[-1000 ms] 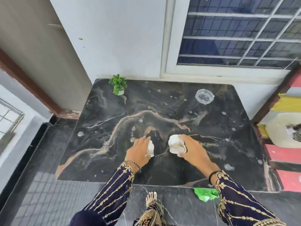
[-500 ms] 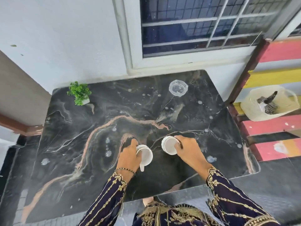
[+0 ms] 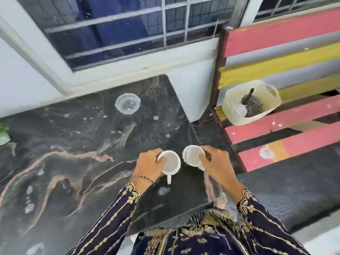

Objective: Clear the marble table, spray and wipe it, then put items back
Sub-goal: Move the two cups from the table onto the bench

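Note:
The black marble table (image 3: 73, 159) with pink veins fills the left and middle of the head view. My left hand (image 3: 149, 167) grips a white cup (image 3: 172, 163) by its rim, handle pointing toward me, just above the table's right part. My right hand (image 3: 216, 165) grips a second white cup (image 3: 192, 156) near the table's right edge. A clear glass dish (image 3: 127, 103) sits at the back of the table. A small green plant in a white pot (image 3: 3, 134) is at the far left edge.
A striped pink and yellow bench (image 3: 287, 115) stands to the right of the table, with a cream basket (image 3: 252, 102) on it holding a dark item. A barred window (image 3: 128, 28) and white wall lie behind. Dark floor runs between table and bench.
Both hands have lifted their cups and carried them rightward toward the table's right edge. The view has swung right, so the bench and basket fill more of it.

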Motion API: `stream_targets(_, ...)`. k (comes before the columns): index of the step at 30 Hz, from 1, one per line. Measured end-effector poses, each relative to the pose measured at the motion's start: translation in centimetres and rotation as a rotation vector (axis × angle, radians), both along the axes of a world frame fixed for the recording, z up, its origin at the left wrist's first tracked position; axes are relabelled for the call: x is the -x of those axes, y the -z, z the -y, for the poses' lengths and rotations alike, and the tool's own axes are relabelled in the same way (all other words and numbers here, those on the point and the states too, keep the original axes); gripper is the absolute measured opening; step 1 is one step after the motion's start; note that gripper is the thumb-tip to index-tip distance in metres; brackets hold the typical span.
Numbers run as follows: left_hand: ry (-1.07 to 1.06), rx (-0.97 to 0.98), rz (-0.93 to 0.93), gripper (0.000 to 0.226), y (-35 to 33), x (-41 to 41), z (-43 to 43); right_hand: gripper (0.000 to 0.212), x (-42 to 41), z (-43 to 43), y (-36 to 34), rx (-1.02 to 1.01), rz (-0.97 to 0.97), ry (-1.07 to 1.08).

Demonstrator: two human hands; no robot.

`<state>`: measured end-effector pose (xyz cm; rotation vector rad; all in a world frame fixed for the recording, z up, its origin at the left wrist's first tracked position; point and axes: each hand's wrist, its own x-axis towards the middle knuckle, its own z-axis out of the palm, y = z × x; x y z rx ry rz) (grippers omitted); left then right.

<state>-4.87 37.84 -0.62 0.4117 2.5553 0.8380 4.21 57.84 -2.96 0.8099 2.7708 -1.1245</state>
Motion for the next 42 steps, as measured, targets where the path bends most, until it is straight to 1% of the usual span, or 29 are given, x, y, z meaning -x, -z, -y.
stream_targets(3,0.01,-0.027,0.044,0.034,0.4,-1.4,-8.5,0.026,-2.0,-7.8,0.8,0.015,0.008,0.011)
stream_targets(4,0.016,-0.033,0.062,0.036,0.9,-1.7,-10.6,0.026,-2.7,-9.6,1.1,0.013,0.022,0.012)
stream_targets(7,0.021,-0.053,0.196,0.033,3.9,-3.2,-18.9,0.02,-5.0,-16.7,3.4,-0.009,0.085,0.028)
stream_targets(9,0.059,-0.029,0.248,0.036,6.4,-4.4,-24.0,0.021,-6.4,-21.1,5.6,-0.005,0.158,0.059)
stream_targets(11,0.117,0.045,0.274,0.042,9.0,-5.4,-28.5,0.026,-7.4,-24.9,8.1,0.011,0.239,0.106)
stream_targets(13,0.167,0.129,0.315,0.033,12.1,-6.2,-32.2,0.029,-8.0,-28.2,10.6,0.034,0.293,0.141)
stream_targets(15,0.166,0.186,0.346,0.025,15.6,-6.8,-35.3,0.03,-8.2,-31.1,13.2,0.05,0.343,0.175)
stream_targets(17,0.164,0.222,0.371,0.027,18.8,-7.2,-37.7,0.03,-8.3,-33.7,15.7,0.069,0.363,0.221)
stream_targets(22,0.165,0.289,0.394,0.033,24.0,-7.5,-42.0,0.029,-8.0,-38.1,20.3,0.067,0.38,0.252)
stream_targets(28,0.143,0.305,0.415,0.034,26.6,-7.3,-44.3,0.029,-7.8,-40.6,22.8,0.057,0.394,0.233)
stream_targets(35,0.123,0.249,0.422,0.032,27.0,-7.5,-44.7,0.031,-8.0,-41.1,23.1,0.067,0.429,0.22)
stream_targets(38,0.084,0.181,0.427,0.034,26.4,-7.7,-44.4,0.033,-7.8,-40.9,22.2,0.008,0.454,0.162)
stream_targets(42,0.066,0.188,0.442,0.038,24.3,-7.4,-43.5,0.037,-7.2,-39.7,19.7,-0.13,0.424,0.072)
